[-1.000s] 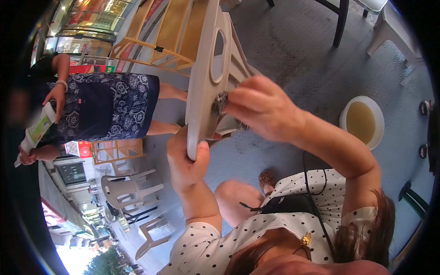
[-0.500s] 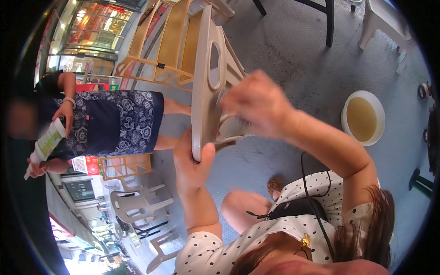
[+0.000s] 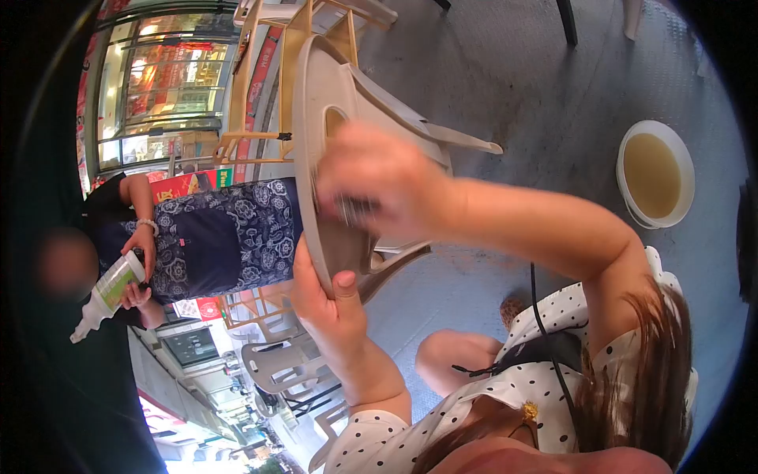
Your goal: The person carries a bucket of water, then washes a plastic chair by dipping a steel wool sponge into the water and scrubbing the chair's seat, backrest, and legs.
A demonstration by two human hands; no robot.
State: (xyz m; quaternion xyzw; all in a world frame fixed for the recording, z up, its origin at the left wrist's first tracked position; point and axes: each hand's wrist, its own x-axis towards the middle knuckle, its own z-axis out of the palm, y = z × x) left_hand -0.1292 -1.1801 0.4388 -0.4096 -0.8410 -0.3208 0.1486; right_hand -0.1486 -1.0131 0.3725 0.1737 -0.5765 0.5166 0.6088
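Observation:
My left hand [image 3: 332, 304] is wrapped round the lower rim of a beige plastic chair [image 3: 316, 87] that is tilted up in front of me. The thumb shows on the near side of the rim. My right hand [image 3: 379, 178], blurred by motion, is closed on a dark metallic scouring pad [image 3: 357, 210] against the chair's surface, just below its oval slot. Some of that surface is hidden behind the hand. One leg of the chair points off to the right.
Another person [image 3: 213, 237] in a flowered apron stands at the left, holding a white bottle with a green label [image 3: 114, 291]. A white bucket of cloudy liquid [image 3: 651, 175] stands on the floor at the right. Wooden racks [image 3: 296, 71] and grey plastic chairs [image 3: 276, 365] lie beyond.
The chair has swung to a different angle, showing more of its face. My right hand has moved left with the pad, further across the surface. The view has shifted, and my left hand keeps its hold.

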